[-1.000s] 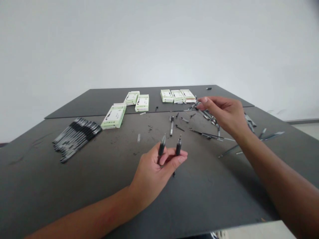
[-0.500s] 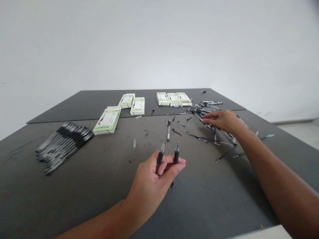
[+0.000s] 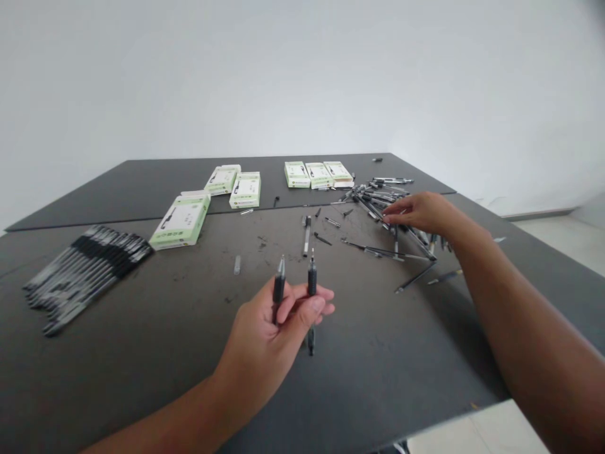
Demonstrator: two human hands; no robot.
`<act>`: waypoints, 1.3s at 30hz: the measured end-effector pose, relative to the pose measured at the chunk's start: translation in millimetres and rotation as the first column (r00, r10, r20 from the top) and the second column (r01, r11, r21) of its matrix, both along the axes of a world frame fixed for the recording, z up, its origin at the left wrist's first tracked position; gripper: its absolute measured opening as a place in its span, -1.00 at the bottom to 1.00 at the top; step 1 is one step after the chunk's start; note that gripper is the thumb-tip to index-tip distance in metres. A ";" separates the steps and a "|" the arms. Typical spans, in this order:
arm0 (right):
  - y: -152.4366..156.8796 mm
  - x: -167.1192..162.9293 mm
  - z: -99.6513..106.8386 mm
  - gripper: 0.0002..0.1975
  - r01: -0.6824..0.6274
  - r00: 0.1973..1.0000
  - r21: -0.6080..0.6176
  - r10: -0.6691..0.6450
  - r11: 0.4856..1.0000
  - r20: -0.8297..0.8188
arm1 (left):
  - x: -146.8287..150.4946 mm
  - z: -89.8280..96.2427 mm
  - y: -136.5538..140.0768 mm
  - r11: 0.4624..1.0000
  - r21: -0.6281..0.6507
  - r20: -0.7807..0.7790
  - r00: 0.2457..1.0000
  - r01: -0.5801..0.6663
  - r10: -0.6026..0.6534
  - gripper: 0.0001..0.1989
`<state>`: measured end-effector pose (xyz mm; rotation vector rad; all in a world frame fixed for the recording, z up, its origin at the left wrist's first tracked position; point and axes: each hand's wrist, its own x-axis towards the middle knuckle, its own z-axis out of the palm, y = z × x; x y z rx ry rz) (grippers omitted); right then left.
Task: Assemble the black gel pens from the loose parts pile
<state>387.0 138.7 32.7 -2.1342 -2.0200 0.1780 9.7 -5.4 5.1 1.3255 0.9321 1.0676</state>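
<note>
Since a second ago the right hand [image 3: 418,213] has come down to the loose heap of slim clear-and-black plastic pen parts [image 3: 371,199], towards two o'clock from the left hand [image 3: 271,331]; whether its fingertips hold a piece cannot be told. Closed left fingers hold two slim, black-gripped plastic pens [image 3: 312,280] upright, tips towards twelve o'clock. Probably light, stiff and smooth, they could roll or slip, so a gentle pinch on the black grip, clear of the delicate tip, looks best

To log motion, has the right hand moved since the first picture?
Yes: the right hand moved right and lower in view, away from the rightmost box.
</note>
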 end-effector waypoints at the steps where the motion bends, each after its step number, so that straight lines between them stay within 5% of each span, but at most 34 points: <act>1: -0.5 2.8 1.3 -0.63 -0.003 1.000 -0.010 0.003 1.000 0.000 | 0.4 1.5 0.2 1.000 -0.004 -0.009 1.000 -0.007 0.007 -0.55; 15: -4.5 14.3 1.4 -0.74 -0.112 0.992 -0.076 0.108 0.991 -0.059 | 0.5 7.1 4.5 0.985 -0.123 -0.118 0.988 -0.118 0.103 -0.51; 39: 4.2 -3.4 -10.1 -0.72 -0.094 0.993 -0.103 0.100 0.990 0.057 | -2.0 1.0 1.6 0.996 -0.083 -0.049 0.998 0.031 -0.035 -0.55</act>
